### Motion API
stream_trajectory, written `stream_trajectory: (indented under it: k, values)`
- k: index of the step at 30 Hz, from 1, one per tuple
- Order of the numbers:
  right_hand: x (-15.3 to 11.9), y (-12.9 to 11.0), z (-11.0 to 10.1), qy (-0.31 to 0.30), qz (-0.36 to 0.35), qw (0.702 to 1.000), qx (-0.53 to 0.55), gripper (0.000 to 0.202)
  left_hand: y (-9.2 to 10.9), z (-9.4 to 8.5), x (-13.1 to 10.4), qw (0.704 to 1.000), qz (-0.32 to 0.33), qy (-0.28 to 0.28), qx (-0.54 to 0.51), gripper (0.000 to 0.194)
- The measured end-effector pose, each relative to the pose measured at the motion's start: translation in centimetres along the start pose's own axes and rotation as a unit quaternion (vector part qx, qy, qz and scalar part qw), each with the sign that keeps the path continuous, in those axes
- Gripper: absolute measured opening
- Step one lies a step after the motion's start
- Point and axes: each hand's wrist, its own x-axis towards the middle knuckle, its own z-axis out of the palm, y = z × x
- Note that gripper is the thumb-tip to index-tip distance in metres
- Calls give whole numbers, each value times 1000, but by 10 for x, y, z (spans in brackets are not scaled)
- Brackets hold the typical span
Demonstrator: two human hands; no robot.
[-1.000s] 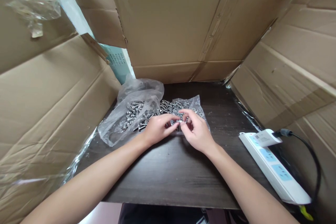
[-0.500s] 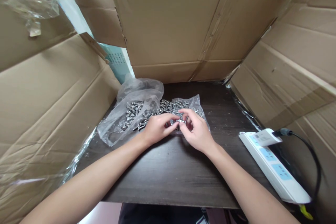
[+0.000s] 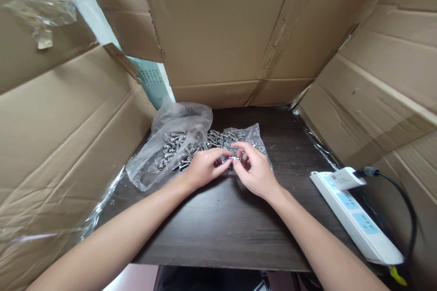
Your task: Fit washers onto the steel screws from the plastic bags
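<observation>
A small metal bolt (image 3: 235,158) lies crosswise between my two hands, above the dark table. My left hand (image 3: 206,166) is closed in a pinch at the bolt's left end. From the other side my right hand (image 3: 254,168) has thumb and fingers closed around its right part, where what looks like a nut sits. Just beyond the fingers, loose bolts (image 3: 215,136) and washers are heaped on a clear plastic bag (image 3: 253,132). To the left, a larger crumpled plastic bag (image 3: 143,175) holds more bolts (image 3: 175,142).
Cardboard walls (image 3: 225,27) enclose the dark table (image 3: 218,223) at the back and on both sides. A white power strip (image 3: 358,218) with a plugged-in adapter (image 3: 348,178) and black cable (image 3: 406,195) lies at the right edge.
Almost nothing differs. Both hands keep their pinch on the bolt in the same place, and the view has shifted very slightly.
</observation>
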Motion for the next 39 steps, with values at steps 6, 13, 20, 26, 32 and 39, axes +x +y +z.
stream_trajectory:
  k: [6,13,20,26,32,39]
  values:
    - [0,0,0,1,3,1000,2,36,0,0,0,1000,-4,-9,1,17]
    - [-1,-1,0,3,-2,1000,5,34,0,0,0,1000,-2,-7,1,17]
    - [0,-2,0,1,-7,1000,6,34,1,0,0,1000,-8,-14,-1,18]
    - [0,-2,0,0,-11,1000,3,34,0,0,0,1000,-3,-10,2,17]
    - [-1,-2,-1,-1,-9,1000,9,33,0,0,0,1000,7,-3,-6,15]
    - [0,-2,-1,-4,-9,1000,11,35,0,0,0,1000,4,-5,0,16]
